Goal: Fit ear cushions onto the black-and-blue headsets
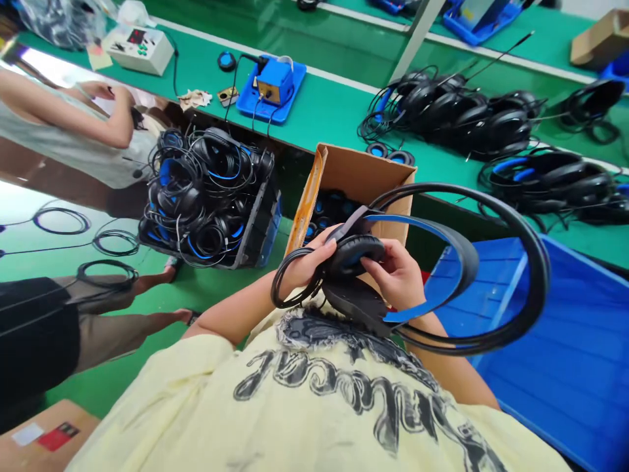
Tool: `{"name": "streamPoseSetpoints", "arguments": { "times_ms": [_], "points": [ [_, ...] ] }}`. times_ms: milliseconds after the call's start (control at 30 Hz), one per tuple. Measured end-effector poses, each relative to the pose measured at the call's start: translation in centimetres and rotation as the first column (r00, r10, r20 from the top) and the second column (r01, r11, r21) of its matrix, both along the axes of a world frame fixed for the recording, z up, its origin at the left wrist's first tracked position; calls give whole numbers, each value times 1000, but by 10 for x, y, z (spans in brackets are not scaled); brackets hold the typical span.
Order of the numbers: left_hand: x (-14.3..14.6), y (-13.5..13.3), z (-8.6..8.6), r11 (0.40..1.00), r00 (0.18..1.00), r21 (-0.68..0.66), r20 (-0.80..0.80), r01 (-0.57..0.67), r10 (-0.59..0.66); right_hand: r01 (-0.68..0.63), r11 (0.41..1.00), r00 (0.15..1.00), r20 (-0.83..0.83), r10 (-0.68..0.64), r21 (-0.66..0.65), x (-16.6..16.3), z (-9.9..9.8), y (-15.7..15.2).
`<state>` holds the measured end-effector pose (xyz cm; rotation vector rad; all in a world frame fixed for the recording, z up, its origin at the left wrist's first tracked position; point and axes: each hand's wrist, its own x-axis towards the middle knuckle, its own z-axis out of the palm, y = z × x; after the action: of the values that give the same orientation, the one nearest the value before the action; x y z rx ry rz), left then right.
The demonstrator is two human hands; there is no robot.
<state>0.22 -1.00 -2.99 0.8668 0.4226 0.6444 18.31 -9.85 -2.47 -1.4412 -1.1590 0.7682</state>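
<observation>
In front of my chest is a black headset [469,259] whose headband has a blue lining and points to the right. My left hand [310,261] grips it by one earcup, with the thumb on top and a loop of black cable [282,282] hanging by the wrist. On that earcup is a round black ear cushion [351,255]. The fingers of my right hand [400,274] pinch the cushion's right edge; whether it is fully seated cannot be seen. The other earcup is mostly hidden under my hands. Just beyond them stands an open cardboard box [366,164] containing dark ear cushions.
A black crate [250,223] heaped with headsets stands left of the box. Headsets [457,115] lie piled on the green bench [324,111], near a blue tray [289,98] with a small device. A large blue bin [555,347] is at right. Two people are at left.
</observation>
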Motion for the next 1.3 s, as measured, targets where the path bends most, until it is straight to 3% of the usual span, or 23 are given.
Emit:
{"name": "streamPoseSetpoints", "arguments": {
  "times_ms": [100,200,267,367,467,533,833,1000,1167,1300],
  "points": [
    [-2,1,4,997,1000,71,18,6,-8,10,1000,995,101,-9,-16,1,3,-3],
    [-5,2,7,994,999,107,-30,-12,15,-39,998,928,372,18,48,3,10,-4],
    [-6,1,8,995,998,95,-67,-2,9,-128,982,810,586,24,136,5,18,-2],
    [-5,0,6,997,996,45,-72,55,-52,-292,930,555,831,-23,221,6,32,3],
    [-4,4,-1,995,996,72,-57,71,-67,-488,856,289,957,-23,168,5,41,11],
    [-5,6,-5,992,995,94,-54,90,-85,-589,798,204,979,-4,126,2,44,15],
    [-11,8,-3,961,973,225,-201,159,-113,-699,700,208,978,5,145,-1,45,25],
    [-11,8,8,909,921,349,-381,227,-83,-762,643,183,977,105,74,-4,57,38],
    [-8,10,12,871,934,438,-352,223,-63,-829,558,148,971,189,18,-4,70,47],
    [-8,11,8,933,941,314,-334,173,-63,-841,541,192,928,320,-13,5,66,50]
  ]
}}
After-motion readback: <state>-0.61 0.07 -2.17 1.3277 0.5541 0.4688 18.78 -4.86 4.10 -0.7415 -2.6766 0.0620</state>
